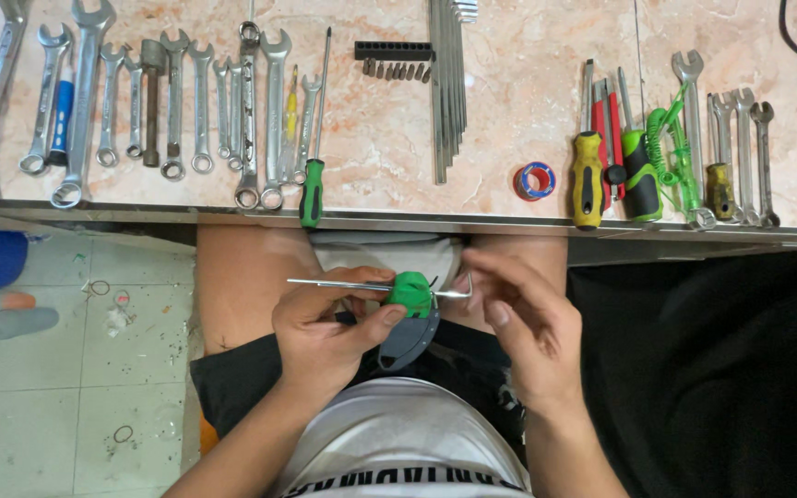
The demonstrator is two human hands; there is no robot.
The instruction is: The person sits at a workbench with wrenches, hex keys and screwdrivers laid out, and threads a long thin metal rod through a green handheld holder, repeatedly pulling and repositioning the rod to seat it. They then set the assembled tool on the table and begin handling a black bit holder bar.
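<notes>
Over the lap, the left hand (325,327) is closed around a green hex-key holder (410,293), thumb pressed on its dark base. The right hand (523,323) pinches the bent end of a hex key (371,286) threaded through it. Beyond, wrenches (140,101) and screwdrivers (615,157) line the marble tabletop (509,101).
</notes>
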